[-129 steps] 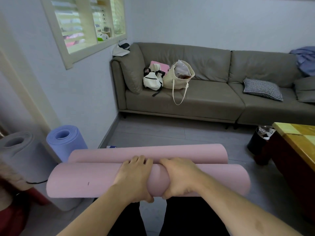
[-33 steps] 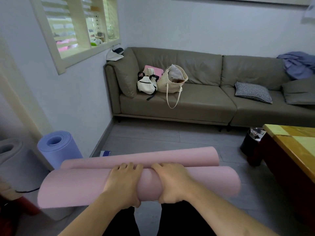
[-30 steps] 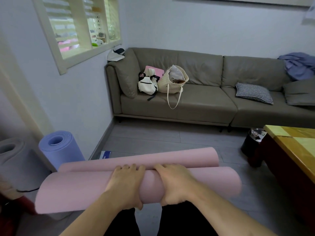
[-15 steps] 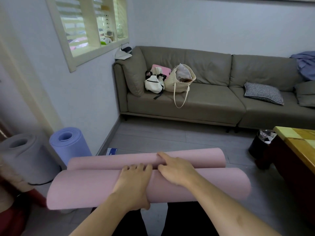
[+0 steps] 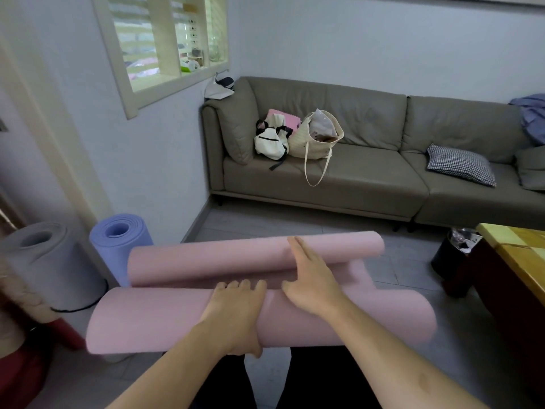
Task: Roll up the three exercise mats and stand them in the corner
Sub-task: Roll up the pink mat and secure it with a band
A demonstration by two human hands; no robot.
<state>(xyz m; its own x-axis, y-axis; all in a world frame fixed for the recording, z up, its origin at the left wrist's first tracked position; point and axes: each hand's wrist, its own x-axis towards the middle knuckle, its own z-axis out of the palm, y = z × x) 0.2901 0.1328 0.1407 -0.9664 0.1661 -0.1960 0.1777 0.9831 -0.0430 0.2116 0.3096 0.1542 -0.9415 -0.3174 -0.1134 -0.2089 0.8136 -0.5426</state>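
Observation:
A pink exercise mat (image 5: 165, 317) is held level in front of me, partly rolled, with a thick near roll and a thinner curled far end (image 5: 206, 258). My left hand (image 5: 236, 311) grips the near roll at its middle, fingers over the top and thumb underneath. My right hand (image 5: 309, 278) lies flat with straight fingers reaching across onto the far curled part. A rolled blue mat (image 5: 124, 240) and a rolled grey mat (image 5: 47, 261) stand upright by the wall at the left.
A grey sofa (image 5: 368, 178) runs along the back wall with two bags (image 5: 298, 137) and a checked cushion (image 5: 460, 163). A wooden table (image 5: 519, 255) and a black bin (image 5: 451, 255) are at the right. Grey tiled floor (image 5: 295, 222) lies between.
My right hand let go of the near roll and stretched forward, fingers straight, onto the far curled end. The left hand kept its grip. The view shifted slightly right.

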